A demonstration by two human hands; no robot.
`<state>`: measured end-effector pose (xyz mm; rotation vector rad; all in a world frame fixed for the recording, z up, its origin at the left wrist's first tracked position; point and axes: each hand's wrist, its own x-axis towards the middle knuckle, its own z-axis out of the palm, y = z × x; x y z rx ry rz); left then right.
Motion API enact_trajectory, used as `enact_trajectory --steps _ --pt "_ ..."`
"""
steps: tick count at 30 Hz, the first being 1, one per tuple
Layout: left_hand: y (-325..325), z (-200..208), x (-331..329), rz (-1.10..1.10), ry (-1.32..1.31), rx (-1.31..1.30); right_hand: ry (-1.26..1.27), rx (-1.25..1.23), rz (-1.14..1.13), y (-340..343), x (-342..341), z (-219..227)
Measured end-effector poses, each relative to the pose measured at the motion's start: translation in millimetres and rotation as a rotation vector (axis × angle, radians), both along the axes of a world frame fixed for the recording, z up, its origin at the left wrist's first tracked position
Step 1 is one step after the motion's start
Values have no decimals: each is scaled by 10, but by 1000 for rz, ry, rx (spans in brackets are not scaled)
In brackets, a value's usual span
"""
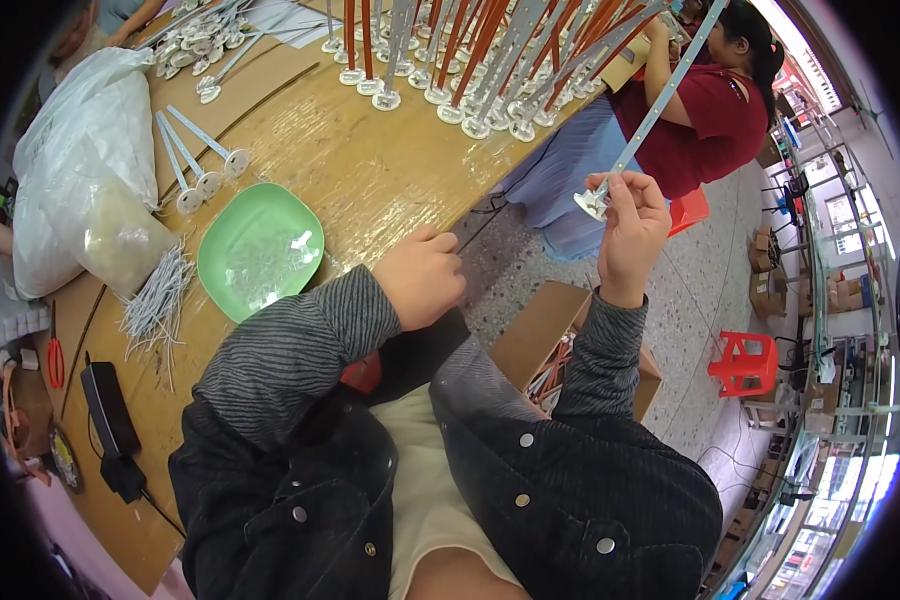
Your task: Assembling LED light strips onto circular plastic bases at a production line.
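My right hand (632,225) is raised off the table's right edge, thumb and fingers pinching a narrow grey strip (660,115) just above its round white base (592,203). The strip has evenly spaced small dots and slants up to the right. Over the table's front edge, my left hand (425,278) is closed with its fingers curled. What it holds, if anything, is hidden. A green bowl (213,262) with small clear plastic pieces inside stands left of that hand. Three similar strips (192,140) with round bases lie beyond the bowl.
Many strips with white bases (470,127) stand at the table's (370,170) far end. Along its left are a plastic bag (85,160), thin white wires (160,305), red-handled scissors (55,362) and a black power adapter (110,408). A cardboard box (535,335), red stool (743,362) and co-worker (705,120) are right.
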<state>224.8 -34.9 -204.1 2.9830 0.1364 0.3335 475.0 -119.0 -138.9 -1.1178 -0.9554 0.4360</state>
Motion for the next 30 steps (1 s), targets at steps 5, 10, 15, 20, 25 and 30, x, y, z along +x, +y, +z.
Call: enact_trajectory --steps 5,10,15,20,25,30 --pt "-6 11 3 0 17 23 -89 -3 -65 -1 -83 109" --pt "-9 -22 0 -17 6 33 -122 31 -149 193 323 -12" --pt "-21 35 -21 -33 -33 37 -92 54 -175 539 948 -208" --pt "-39 69 14 -26 -9 12 3 97 -143 749 1431 -400" --pt "-39 88 32 -20 7 24 0 62 -206 910 1748 -514" --pt "-36 96 32 -12 35 30 -14 9 -211 1033 2037 -638"
